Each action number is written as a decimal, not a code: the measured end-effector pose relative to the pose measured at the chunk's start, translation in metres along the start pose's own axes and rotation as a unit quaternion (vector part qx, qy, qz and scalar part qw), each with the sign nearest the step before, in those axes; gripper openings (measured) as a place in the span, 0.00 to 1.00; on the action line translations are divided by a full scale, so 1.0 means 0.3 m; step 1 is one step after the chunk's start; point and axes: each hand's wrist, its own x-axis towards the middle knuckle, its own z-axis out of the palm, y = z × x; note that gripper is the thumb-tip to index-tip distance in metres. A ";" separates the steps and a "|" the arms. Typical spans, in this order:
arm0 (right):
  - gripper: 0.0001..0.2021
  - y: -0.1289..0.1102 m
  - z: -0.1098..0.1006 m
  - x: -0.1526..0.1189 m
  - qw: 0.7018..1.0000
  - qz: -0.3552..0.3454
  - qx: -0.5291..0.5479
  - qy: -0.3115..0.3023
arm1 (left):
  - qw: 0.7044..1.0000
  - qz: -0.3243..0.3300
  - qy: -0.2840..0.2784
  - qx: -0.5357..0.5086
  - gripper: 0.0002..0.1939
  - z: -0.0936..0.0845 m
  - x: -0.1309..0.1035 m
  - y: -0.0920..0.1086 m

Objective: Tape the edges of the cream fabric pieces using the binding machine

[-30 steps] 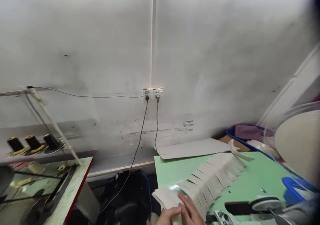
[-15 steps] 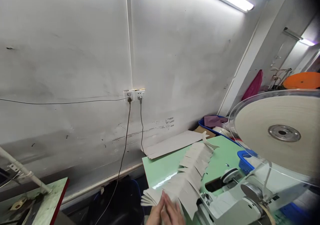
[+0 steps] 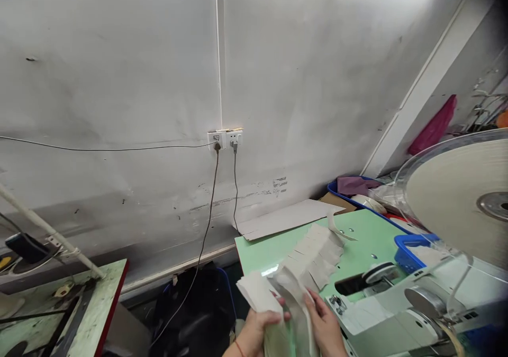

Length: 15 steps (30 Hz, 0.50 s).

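Observation:
My left hand (image 3: 257, 329) is closed around a folded stack of off-white cloth-like pieces (image 3: 257, 292), thumb on top. To its right, my right hand (image 3: 326, 326) pinches the edge of a loose, curling off-white piece (image 3: 296, 293) between thumb and fingers. Both hands are low in the head view, above the front of the green table (image 3: 254, 259). Beyond them lies a chain of overlapping off-white pieces (image 3: 313, 248), with a narrow strip (image 3: 337, 227) curling off its far end. Whether the pieces are cloth or paper I cannot tell for sure.
A sewing-type machine (image 3: 381, 320) stands at right under a large reel of pale tape (image 3: 448, 187). A blue basket (image 3: 410, 253) sits behind it. A flat pale sheet (image 3: 293, 218) lies along the wall. Cords hang from a wall socket (image 3: 225, 140). Another worktable (image 3: 103, 293) is at left.
My hands have moved from close together to apart, and the pieces between them have opened and lifted. The camera view has shifted, so the scene sits differently.

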 end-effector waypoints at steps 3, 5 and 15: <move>0.40 -0.020 0.035 -0.061 1.000 -0.014 -0.002 -0.015 | 0.998 0.010 0.060 -0.008 0.28 -0.007 0.020 -0.011; 0.38 -0.035 0.082 -0.122 0.995 -0.066 -0.001 -0.069 | 0.999 -0.012 -0.002 -0.046 0.31 0.004 0.024 -0.019; 0.32 -0.041 0.061 -0.022 0.994 -0.057 -0.043 -0.084 | 0.991 -0.052 -0.105 -0.065 0.27 0.035 -0.030 0.007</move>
